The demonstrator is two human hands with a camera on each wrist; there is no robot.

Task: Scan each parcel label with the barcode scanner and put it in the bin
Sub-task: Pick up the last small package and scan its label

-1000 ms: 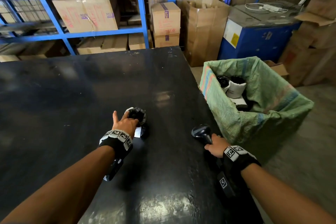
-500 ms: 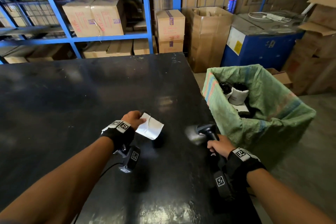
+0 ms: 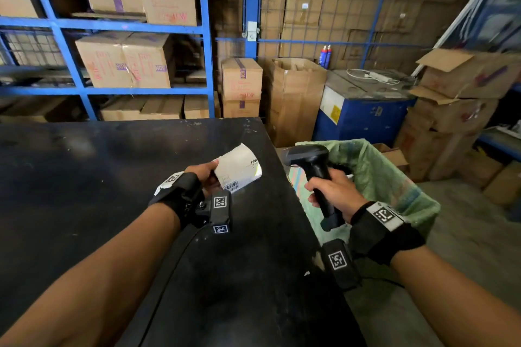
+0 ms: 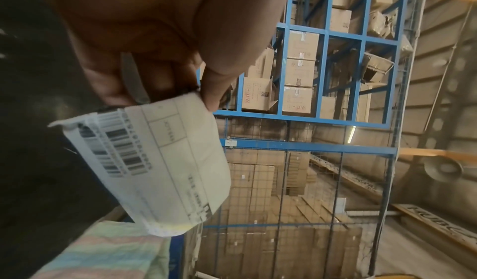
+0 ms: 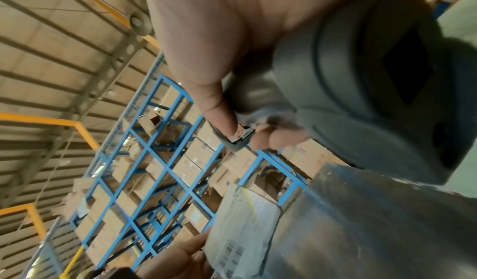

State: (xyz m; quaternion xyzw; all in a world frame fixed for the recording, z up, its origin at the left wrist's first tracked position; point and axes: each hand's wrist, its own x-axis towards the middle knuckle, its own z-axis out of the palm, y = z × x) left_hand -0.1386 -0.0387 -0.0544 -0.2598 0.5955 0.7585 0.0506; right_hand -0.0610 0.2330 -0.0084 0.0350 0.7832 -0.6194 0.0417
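My left hand (image 3: 204, 177) holds a small parcel (image 3: 239, 170) above the black table (image 3: 84, 177), near its right edge. Its white label with a barcode (image 4: 116, 146) faces up and toward me, and the thumb and fingers (image 4: 214, 83) pinch the parcel's (image 4: 165, 165) near end. My right hand (image 3: 332, 191) grips the handle of a black barcode scanner (image 3: 313, 160), raised over the green woven sack bin (image 3: 394, 186) with its head turned left toward the parcel. The scanner's head (image 5: 374, 75) fills the right wrist view, with the parcel (image 5: 240, 226) below it.
The sack bin stands on the floor against the table's right side. Blue shelving (image 3: 205, 36) with cardboard boxes (image 3: 124, 62) runs behind the table. A blue machine (image 3: 363, 110) and stacked cartons (image 3: 462, 98) stand at the back right.
My left hand picked the parcel off the table and turned its label up. My right hand lifted the scanner from the table edge and aimed it at the label.
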